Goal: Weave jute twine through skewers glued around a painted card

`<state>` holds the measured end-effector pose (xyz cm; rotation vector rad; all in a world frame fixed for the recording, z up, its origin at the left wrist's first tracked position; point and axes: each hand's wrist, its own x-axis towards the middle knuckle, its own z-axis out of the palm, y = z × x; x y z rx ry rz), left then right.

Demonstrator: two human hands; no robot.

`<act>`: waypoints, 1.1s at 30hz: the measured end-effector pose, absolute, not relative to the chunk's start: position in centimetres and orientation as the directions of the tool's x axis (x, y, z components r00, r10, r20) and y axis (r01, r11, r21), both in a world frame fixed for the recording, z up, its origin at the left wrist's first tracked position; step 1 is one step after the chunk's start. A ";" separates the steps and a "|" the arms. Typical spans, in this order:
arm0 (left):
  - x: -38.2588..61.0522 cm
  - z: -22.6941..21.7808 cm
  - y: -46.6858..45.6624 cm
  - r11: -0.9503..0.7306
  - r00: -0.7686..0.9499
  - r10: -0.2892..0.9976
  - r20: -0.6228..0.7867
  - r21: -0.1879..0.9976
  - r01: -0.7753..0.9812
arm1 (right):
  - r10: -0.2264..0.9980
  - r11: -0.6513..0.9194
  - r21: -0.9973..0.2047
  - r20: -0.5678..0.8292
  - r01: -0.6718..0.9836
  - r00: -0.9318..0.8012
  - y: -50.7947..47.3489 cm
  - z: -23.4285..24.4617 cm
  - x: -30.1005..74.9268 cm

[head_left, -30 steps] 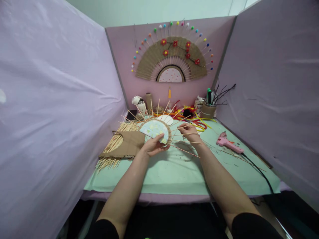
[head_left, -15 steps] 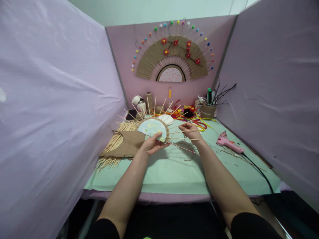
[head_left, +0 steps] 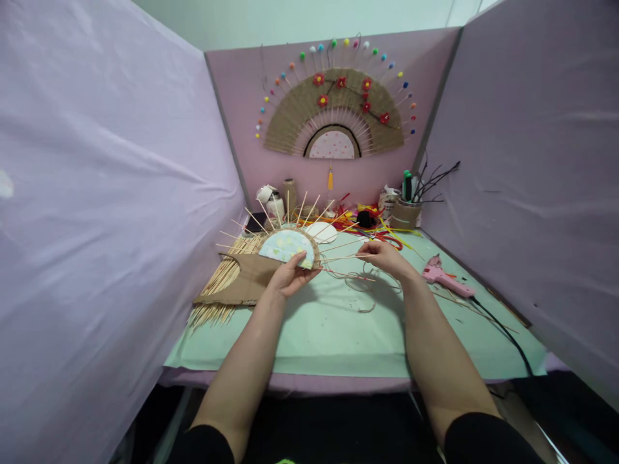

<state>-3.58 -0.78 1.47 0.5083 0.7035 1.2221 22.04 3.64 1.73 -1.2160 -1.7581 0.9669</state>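
Note:
A half-round fan base point(head_left: 285, 246), covered in pale blue patterned cloth with twine along its curved edge, is tilted up above the table. Thin wooden sticks point(head_left: 309, 210) fan out from its rim. My left hand point(head_left: 293, 276) grips its lower right corner, thumb on the cloth face and fingers underneath. To the right of the base, my right hand point(head_left: 382, 256) is closed in a pinch on thin twine point(head_left: 360, 278), close to the ends of the lower sticks. The twine's loose loops lie below that hand; the exact pinch point is hard to see.
Cut brown cardboard point(head_left: 251, 277) lies over a bundle of sticks point(head_left: 213, 314) at left. A pink glue gun point(head_left: 447, 278) with a black cord rests at right. Colourful craft stems point(head_left: 394, 240), jars and a pot of twigs point(head_left: 405, 212) line the back, below a finished fan point(head_left: 290, 122).
My right hand has moved right, away from the base, still pinching. My left hand has shifted the fan base slightly left and up. The twine loops now show more openly below the right hand.

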 end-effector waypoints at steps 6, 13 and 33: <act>-3.5 1.5 -0.6 0.209 0.088 0.975 -0.205 0.701 -0.682 | 0.913 0.234 -0.872 0.045 0.430 -0.406 3.1 2.2 23.8; -3.4 1.3 -0.6 0.167 0.053 0.983 -0.178 0.725 -0.669 | 0.903 0.185 -0.979 0.137 0.082 -0.406 2.8 2.5 24.0; -1.6 1.4 -2.7 0.480 0.450 0.852 -0.269 0.744 -0.464 | 0.914 0.398 -0.899 0.405 0.186 0.003 4.7 0.1 19.1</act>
